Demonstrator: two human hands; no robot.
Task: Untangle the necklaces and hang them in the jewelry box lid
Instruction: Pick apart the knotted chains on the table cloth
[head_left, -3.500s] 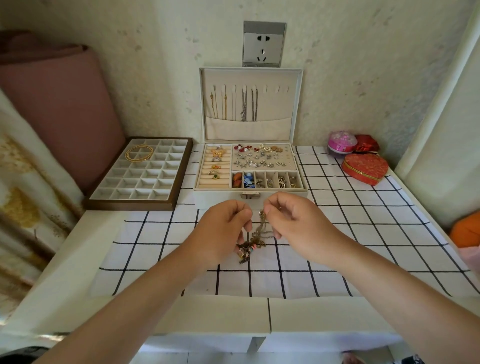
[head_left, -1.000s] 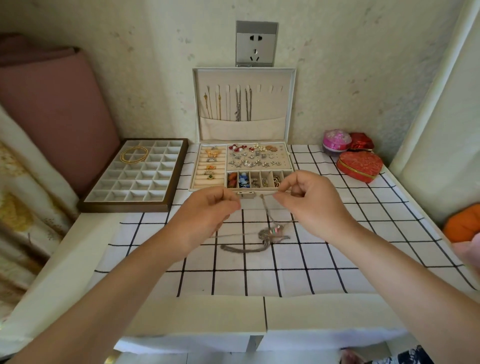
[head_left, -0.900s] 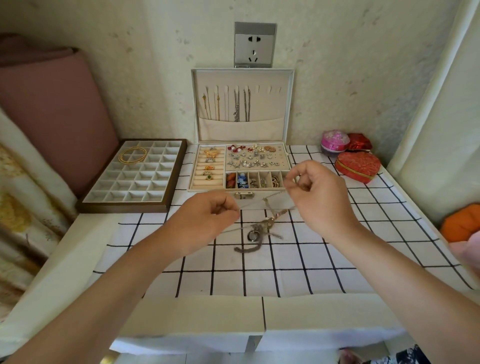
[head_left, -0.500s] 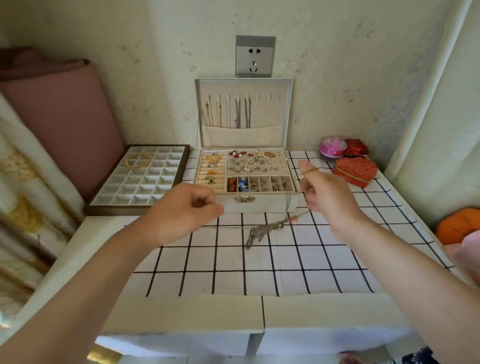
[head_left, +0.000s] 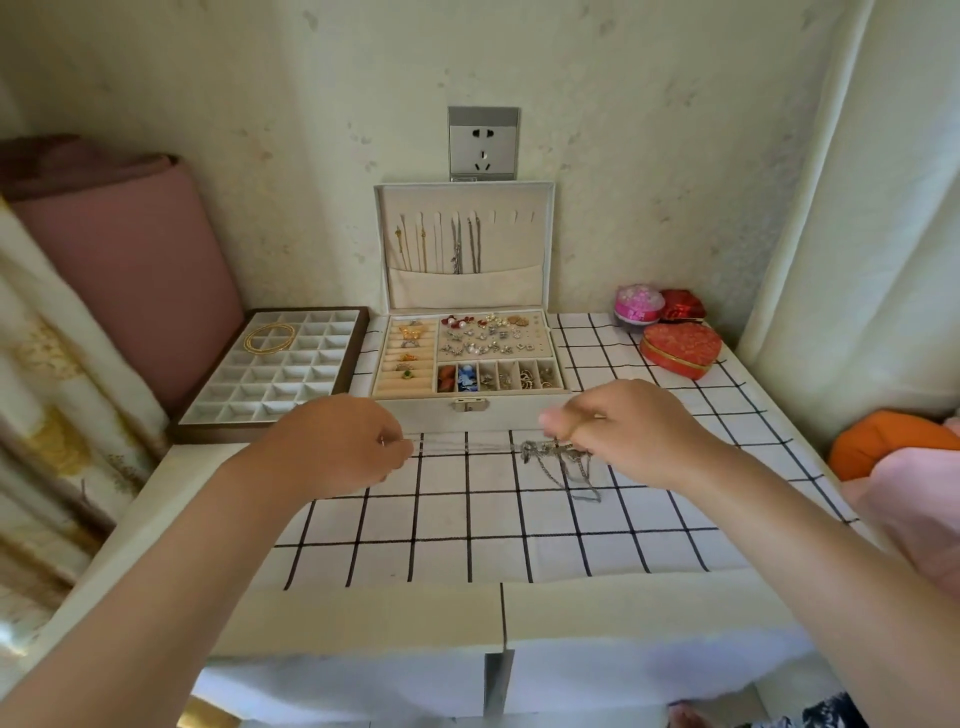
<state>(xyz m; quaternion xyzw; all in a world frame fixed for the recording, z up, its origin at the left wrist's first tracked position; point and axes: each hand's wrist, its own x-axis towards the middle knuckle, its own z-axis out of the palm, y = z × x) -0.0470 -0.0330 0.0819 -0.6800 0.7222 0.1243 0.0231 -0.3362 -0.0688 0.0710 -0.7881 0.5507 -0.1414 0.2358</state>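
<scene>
Both hands are over the white cloth with a black grid (head_left: 467, 530), just near of the open cream jewelry box (head_left: 415, 415). The left hand (head_left: 337, 447) pinches a thin silver chain (head_left: 467, 446) stretched rightward. The right hand (head_left: 634, 431) pinches the knotted clump of silver necklaces (head_left: 558, 460), whose loops droop onto the cloth. A few chains hang in the upright lid (head_left: 519, 249).

The one camera sits on my head and looks forward and down over the counter (head_left: 161, 483); my two forearms enter from the bottom corners, and my left hand (head_left: 337, 447) and right hand (head_left: 634, 431) are near the middle of the frame; the jewelry box (head_left: 441, 415) stands further away, against the wall (head_left: 649, 130); the wide lens takes in the counter from side to side.
</scene>
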